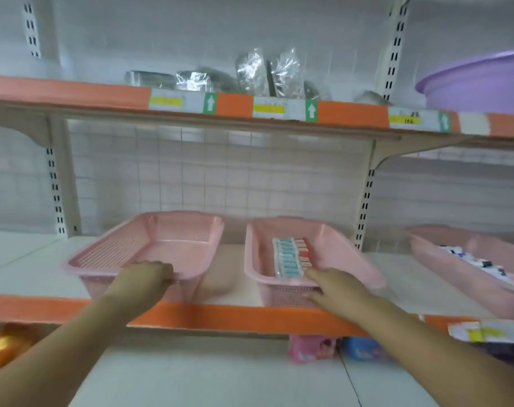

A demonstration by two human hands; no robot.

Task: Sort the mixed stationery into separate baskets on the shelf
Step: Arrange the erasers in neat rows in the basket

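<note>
Three pink baskets stand on the middle shelf. The left basket holds nothing, and my left hand grips its front rim with curled fingers. The middle basket contains a row of blue and red stationery packs. My right hand holds that basket's front rim, fingers over the edge near the packs and thumb on the outer wall. The right basket lies tilted at the frame's edge with several mixed small items inside.
The shelf has an orange front strip with price labels. The shelf above carries plastic-wrapped goods and a purple basin. Below, pink and blue packets sit on a lower white shelf, an orange object at left.
</note>
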